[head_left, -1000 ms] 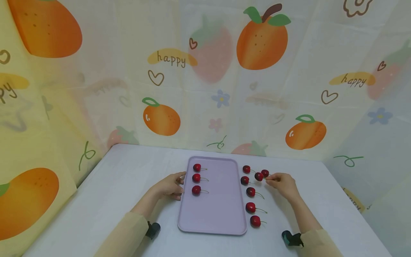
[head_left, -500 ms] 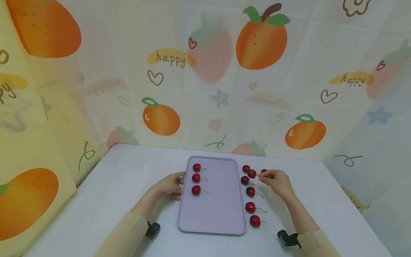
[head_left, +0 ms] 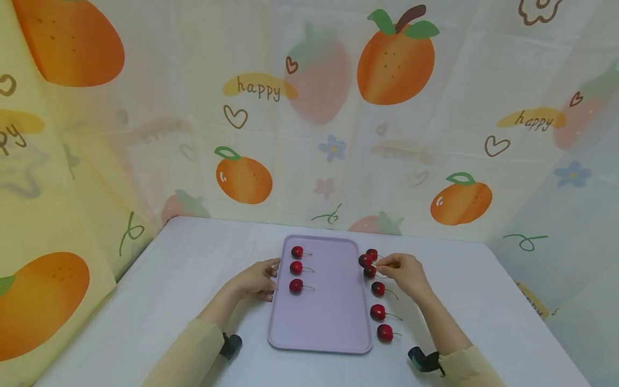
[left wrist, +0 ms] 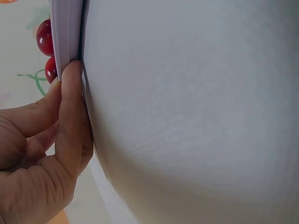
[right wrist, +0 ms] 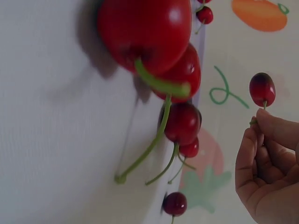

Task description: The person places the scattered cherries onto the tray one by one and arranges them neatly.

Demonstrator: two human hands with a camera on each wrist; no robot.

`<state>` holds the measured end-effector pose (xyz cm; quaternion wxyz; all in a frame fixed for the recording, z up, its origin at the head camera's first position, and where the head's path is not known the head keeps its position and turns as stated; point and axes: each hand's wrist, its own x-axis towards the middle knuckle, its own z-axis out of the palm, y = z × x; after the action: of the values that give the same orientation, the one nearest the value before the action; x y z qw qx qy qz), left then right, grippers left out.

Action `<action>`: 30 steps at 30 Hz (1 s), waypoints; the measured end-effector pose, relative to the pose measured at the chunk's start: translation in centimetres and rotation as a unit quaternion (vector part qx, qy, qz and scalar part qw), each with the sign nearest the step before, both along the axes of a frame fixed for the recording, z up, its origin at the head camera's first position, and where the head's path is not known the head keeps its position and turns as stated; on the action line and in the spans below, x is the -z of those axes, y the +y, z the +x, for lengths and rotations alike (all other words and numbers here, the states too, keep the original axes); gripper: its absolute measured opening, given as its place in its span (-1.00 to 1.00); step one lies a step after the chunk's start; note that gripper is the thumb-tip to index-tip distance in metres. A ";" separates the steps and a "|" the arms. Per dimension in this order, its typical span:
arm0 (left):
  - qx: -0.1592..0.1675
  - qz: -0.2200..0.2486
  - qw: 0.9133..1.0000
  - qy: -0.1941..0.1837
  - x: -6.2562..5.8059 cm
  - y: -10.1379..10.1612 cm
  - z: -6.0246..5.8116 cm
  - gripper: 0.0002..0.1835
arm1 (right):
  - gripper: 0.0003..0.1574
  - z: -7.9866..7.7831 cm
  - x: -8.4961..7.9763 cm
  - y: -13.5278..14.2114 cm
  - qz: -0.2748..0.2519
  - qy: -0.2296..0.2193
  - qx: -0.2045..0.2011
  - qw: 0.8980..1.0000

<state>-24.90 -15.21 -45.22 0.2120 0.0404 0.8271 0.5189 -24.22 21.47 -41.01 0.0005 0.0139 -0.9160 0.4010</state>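
Note:
My right hand (head_left: 405,271) pinches a dark red cherry (right wrist: 262,88) by its green stem, between thumb and forefinger. In the head view that cherry hangs by the right rim of the lilac tray (head_left: 329,322), above the table. My left hand (head_left: 255,279) holds the tray's left edge, with the thumb at the rim and fingers against its outer side in the left wrist view. On the tray, three cherries stand in a column at the left: a back one (head_left: 297,251), a middle one (head_left: 296,267) and a front one (head_left: 296,286), stems pointing right.
Several cherries line the white table (head_left: 169,322) right of the tray, from a back one (head_left: 372,254) to a front one (head_left: 385,333). Another cherry (right wrist: 175,203) lies apart, hidden behind my right hand in the head view. A fruit-printed cloth (head_left: 309,161) hangs behind the table.
My right hand has carried the pinched cherry leftward, from beside the farthest-right cherry to the tray's right rim. My left hand and the tray have stayed put.

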 end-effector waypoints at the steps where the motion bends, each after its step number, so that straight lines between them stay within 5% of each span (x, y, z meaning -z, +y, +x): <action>1: -0.002 -0.001 1.000 -0.001 0.0 0.0 0.0 -0.15 | -0.80 0.0 0.0 -0.3 -0.003 -0.001 -0.002 1.000; 30: -0.004 -0.009 1.000 -0.003 -0.4 0.1 0.4 -0.15 | -0.93 1.0 1.4 -6.4 -0.043 -0.007 -0.077 0.996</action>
<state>-24.53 -15.07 -44.84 0.2123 0.0335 0.8316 0.5120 -23.17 15.02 -42.39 -0.0364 0.0820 -0.8940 0.4391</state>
